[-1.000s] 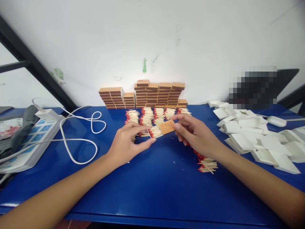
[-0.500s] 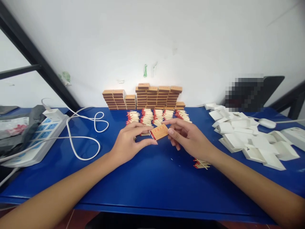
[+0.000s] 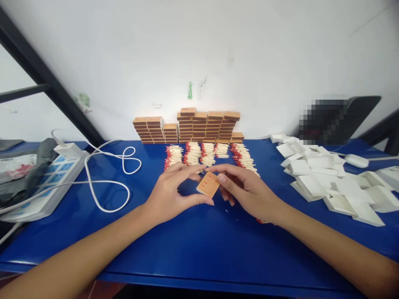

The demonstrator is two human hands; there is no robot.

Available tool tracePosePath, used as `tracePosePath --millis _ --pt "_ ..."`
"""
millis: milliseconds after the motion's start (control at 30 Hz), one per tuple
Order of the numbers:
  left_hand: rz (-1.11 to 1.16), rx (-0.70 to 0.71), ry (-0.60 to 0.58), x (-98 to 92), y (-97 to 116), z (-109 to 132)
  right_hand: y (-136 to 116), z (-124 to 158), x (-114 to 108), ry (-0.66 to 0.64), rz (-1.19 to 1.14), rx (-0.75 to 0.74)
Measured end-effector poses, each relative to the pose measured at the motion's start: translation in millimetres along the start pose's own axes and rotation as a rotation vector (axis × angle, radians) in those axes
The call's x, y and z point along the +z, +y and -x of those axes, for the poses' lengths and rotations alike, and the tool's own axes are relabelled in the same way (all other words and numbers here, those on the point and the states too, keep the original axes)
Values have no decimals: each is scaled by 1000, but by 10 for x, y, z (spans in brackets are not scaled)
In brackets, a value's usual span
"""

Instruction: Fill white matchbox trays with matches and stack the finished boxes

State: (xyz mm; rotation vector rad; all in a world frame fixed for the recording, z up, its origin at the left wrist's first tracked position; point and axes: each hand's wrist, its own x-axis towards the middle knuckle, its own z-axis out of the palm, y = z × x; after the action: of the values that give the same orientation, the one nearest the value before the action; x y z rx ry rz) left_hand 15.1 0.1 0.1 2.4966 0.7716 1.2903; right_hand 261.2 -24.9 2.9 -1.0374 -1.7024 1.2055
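Note:
A tan matchbox [image 3: 208, 185] with red print is pinched in my right hand [image 3: 246, 189], its thumb lying on the box's printed face. The box is tilted above the blue table, and no match heads show at its left end. My left hand [image 3: 170, 189] is just left of it, thumb and index finger spread apart around the box's near end. Whether a fingertip of it touches the box is hard to tell. Behind both hands lie several piles of red-headed matches [image 3: 192, 153]. More matches [image 3: 263, 221] are mostly hidden under my right wrist.
Stacked matchboxes [image 3: 199, 126] line the wall at the back of the blue table [image 3: 187, 245]. White empty box trays [image 3: 339, 187] are heaped on the right. On the left are a power strip [image 3: 59, 178], white cables [image 3: 90, 178] and a dark bag [image 3: 21, 174].
The matchbox's tray, which stuck out on the left with red match heads showing, is now inside the sleeve. The box has turned, and my left thumb and fingers have spread away from it.

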Motion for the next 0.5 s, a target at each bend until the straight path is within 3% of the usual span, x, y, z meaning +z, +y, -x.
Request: tracePosePath --millis 133,267,400,500 --pt "-92 14 40 -16 1 -23 -27 -27 -43 59 46 -1" --pt "-250 114 -13 -128 -133 -98 -38 -38 -98 68 101 -33" --pt "-404 128 -81 -502 -473 -360 -1 -72 -185 145 279 -142" --pt "-570 135 -26 -836 -824 -646 37 -111 -266 207 381 -213"
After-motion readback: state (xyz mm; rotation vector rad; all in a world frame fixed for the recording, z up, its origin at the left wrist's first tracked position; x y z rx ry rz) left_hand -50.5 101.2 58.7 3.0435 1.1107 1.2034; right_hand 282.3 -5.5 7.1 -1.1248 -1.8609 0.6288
